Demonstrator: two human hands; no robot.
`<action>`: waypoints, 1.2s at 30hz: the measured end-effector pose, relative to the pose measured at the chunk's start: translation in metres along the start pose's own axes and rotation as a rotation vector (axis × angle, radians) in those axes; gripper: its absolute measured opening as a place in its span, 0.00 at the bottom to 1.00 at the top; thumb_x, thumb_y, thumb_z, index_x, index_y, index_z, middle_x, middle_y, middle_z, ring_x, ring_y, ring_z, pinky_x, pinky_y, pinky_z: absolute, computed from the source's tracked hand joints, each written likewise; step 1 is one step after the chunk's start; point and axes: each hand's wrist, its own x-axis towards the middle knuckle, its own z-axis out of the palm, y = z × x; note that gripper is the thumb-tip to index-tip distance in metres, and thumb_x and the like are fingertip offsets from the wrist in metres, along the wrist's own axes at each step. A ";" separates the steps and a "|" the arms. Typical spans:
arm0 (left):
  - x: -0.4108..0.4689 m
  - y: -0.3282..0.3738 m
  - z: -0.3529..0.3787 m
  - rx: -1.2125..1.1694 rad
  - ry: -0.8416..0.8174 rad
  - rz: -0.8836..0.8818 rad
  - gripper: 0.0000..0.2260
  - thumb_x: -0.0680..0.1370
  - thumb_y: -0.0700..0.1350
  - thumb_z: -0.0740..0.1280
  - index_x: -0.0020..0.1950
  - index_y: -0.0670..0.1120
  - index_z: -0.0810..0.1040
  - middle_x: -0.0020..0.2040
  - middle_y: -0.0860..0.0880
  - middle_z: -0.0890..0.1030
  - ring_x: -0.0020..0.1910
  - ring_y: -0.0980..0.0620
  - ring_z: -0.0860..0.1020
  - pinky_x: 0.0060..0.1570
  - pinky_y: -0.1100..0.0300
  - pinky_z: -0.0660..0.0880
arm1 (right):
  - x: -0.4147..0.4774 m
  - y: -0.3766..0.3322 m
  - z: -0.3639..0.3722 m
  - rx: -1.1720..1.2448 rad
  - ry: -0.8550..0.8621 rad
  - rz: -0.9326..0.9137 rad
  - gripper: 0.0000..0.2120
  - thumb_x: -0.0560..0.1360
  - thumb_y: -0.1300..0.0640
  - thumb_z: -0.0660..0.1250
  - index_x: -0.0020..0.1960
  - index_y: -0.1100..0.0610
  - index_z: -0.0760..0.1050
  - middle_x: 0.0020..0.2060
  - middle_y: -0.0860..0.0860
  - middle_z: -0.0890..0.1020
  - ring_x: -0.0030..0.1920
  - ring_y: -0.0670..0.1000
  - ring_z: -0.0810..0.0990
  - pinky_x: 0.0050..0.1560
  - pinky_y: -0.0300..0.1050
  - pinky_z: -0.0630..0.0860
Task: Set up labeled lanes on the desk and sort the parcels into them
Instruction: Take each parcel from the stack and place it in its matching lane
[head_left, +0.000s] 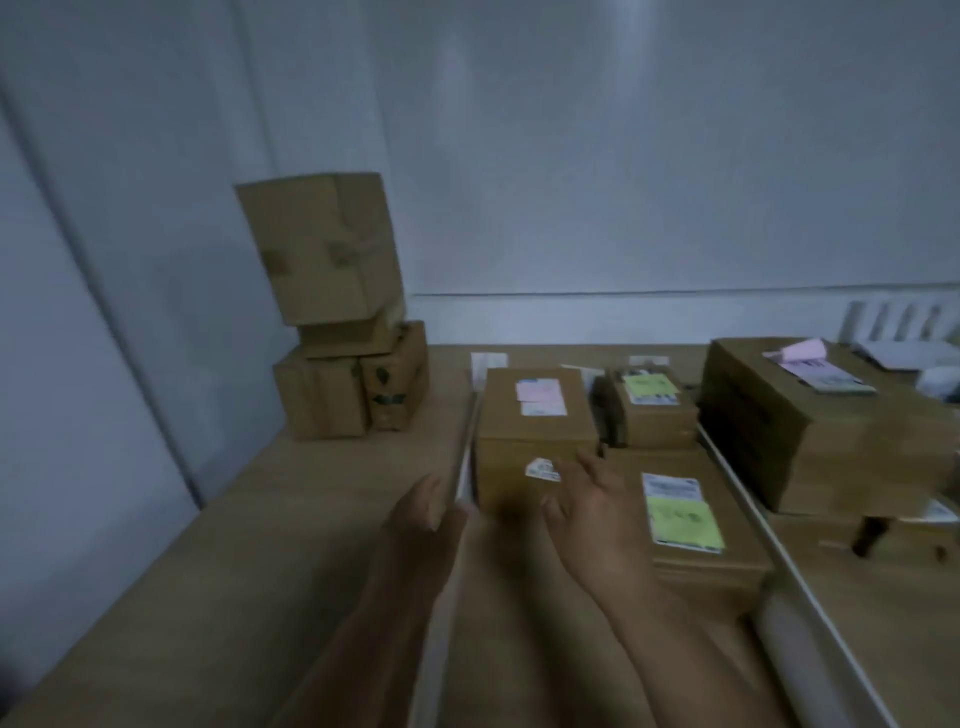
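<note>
Both hands are open and empty: the left hand (428, 512) and right hand (589, 512) flank the near face of a pink-labelled box (535, 431) without a visible grasp. Sorting is judged under way; next, both sides must be clasped. White lane strips (464, 467) lie just left.

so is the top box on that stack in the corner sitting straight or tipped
Tipped. The top box leans, its edges slanted against the straighter boxes under it, and it overhangs the smaller box it rests on.
</note>
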 end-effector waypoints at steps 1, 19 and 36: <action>-0.001 -0.009 -0.024 0.005 0.041 0.005 0.26 0.76 0.53 0.65 0.72 0.47 0.68 0.70 0.47 0.72 0.67 0.50 0.71 0.65 0.57 0.68 | -0.002 -0.022 0.002 0.001 0.003 -0.019 0.23 0.75 0.55 0.65 0.69 0.58 0.70 0.71 0.59 0.67 0.71 0.59 0.66 0.70 0.48 0.64; 0.029 -0.119 -0.286 0.009 0.149 0.105 0.28 0.78 0.56 0.62 0.76 0.54 0.56 0.75 0.52 0.62 0.73 0.51 0.63 0.71 0.51 0.62 | -0.015 -0.296 0.067 0.173 0.077 -0.172 0.20 0.78 0.50 0.63 0.68 0.56 0.70 0.68 0.54 0.69 0.67 0.55 0.67 0.65 0.49 0.67; 0.266 -0.082 -0.300 0.055 0.085 0.250 0.29 0.79 0.55 0.61 0.77 0.52 0.53 0.75 0.51 0.63 0.72 0.50 0.64 0.67 0.59 0.61 | 0.200 -0.320 0.107 0.201 0.216 -0.043 0.28 0.78 0.47 0.62 0.74 0.54 0.62 0.73 0.54 0.64 0.71 0.55 0.63 0.67 0.51 0.64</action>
